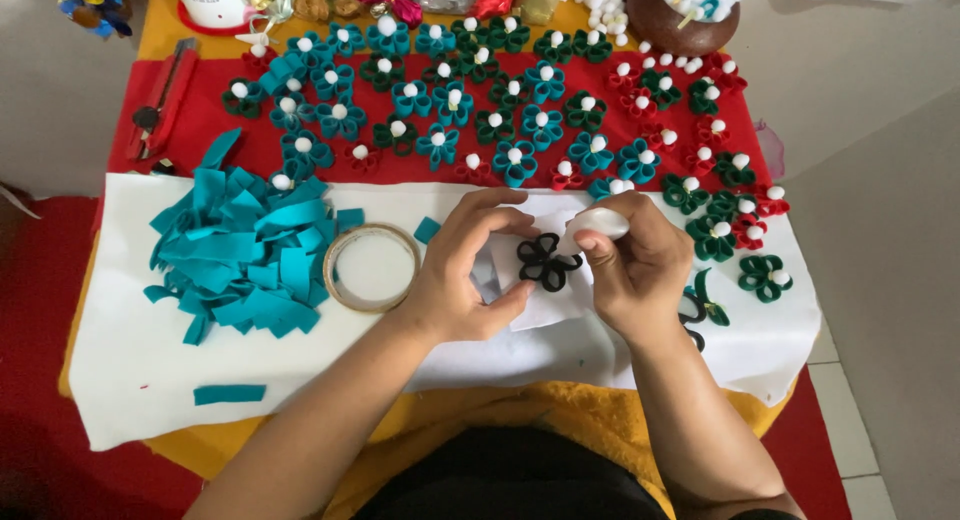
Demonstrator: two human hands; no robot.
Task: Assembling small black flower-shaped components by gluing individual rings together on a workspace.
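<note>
A: What's in the hands rn?

B: A dark flower (547, 261), four looped petals w/ an open middle, looks black or very dark green, hard to tell in this light. It sits on a white sheet (130, 370) at the centre of the table, between both hands.

A: Left hand?

B: Left hand (465, 270) curls round the flower's left side, fingers bent, thumb tip and fingertips touching the petals, pinning it down.

A: And the right?

B: Right hand (635, 270) is closed on a small white ball (598, 223), pinched between thumb and forefinger, just above and right of the flower.

A: What else is about?

B: A tape roll (372, 268) lies just left of the left hand, then a pile of teal strips (245, 245) further left. Behind, on a red cloth (200, 110), rows of finished flowers (515, 115) in teal, green and red, each w/ a white ball centre. A few more green ones (762, 276) sit right of the right hand. Scissors (692, 315) peek out under the right wrist, mostly hidden. A brown bowl (690, 25) of white balls stands at the far edge.
</note>
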